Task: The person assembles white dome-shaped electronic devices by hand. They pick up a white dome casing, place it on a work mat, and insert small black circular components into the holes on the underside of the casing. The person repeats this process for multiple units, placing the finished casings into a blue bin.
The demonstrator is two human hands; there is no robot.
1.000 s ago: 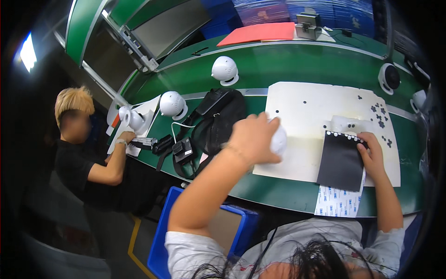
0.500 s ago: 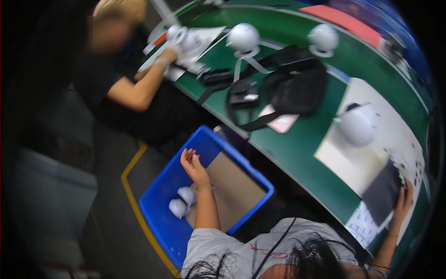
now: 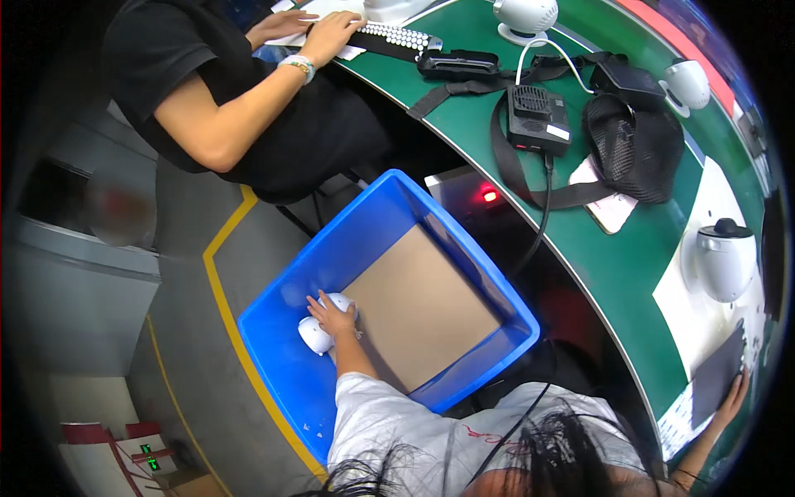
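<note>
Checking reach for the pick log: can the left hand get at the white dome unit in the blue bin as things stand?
Likely yes. The left hand already rests on the white dome unit at the bottom of the blue bin. The bin is open-topped, and the cardboard sheet lies beside the unit, not over it.

The left hand point(image 3: 331, 315), a second ago up over the white sheet on the green table, is now down inside the blue plastic bin point(image 3: 290, 373) on the floor, fingers closed over a small white rounded device point(image 3: 315, 334) beside the brown cardboard sheet point(image 3: 418, 306).
</note>
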